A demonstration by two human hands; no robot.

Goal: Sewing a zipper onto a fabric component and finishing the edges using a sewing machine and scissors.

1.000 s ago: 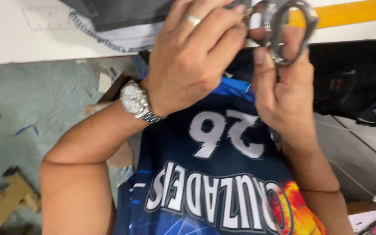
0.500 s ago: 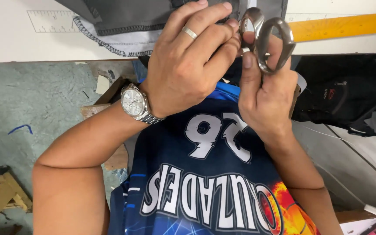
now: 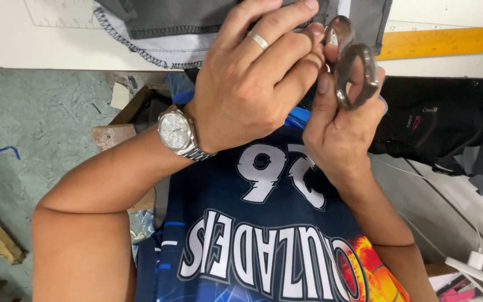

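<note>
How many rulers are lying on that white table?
2: a clear ruler at the table's top left beside the grey fabric, and a yellow ruler at the right, behind the scissors. Fabric may hide others.

Labels: a small red label (image 3: 415, 122), roughly rectangular, is sewn on the front face of the black bag (image 3: 448, 128), just left of the bag's middle; its print is too small to read. Packages: a pink, flat-edged item (image 3: 455, 288) lies well below the black bag, at the lower right corner, cut off by the frame; whether it is a package cannot be told. Signs and screens: none in view.
</note>
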